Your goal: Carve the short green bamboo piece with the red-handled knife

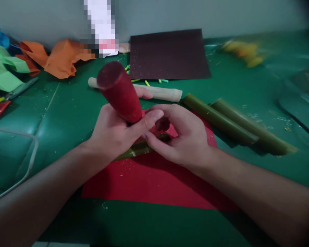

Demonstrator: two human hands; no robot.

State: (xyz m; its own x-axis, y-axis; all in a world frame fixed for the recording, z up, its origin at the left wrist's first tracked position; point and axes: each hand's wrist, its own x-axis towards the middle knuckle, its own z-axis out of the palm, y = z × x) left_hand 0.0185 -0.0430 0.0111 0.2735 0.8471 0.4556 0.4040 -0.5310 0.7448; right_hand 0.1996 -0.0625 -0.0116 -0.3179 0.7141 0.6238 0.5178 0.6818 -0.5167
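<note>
My left hand (113, 132) is wrapped round a red tapered cylinder (119, 92), its wide flat end tilted up and to the left. The narrow lower end disappears behind my left thumb. My right hand (184, 133) is close against the left one, fingers curled and thumb tip near the left thumb. Whatever lies between the right fingertips is hidden. Beneath both hands a green bamboo piece (136, 150) rests on a red sheet (154, 183), partly covered by the fingers.
Two split green bamboo pieces (221, 118) lie to the right. Behind the hands are a pale bamboo stick (167, 93) and a dark sheet (170, 55). Orange crumpled paper (61, 60), light green paper (5, 79) and red-handled scissors (1, 110) occupy the left. A white cable (34, 151) curves nearby.
</note>
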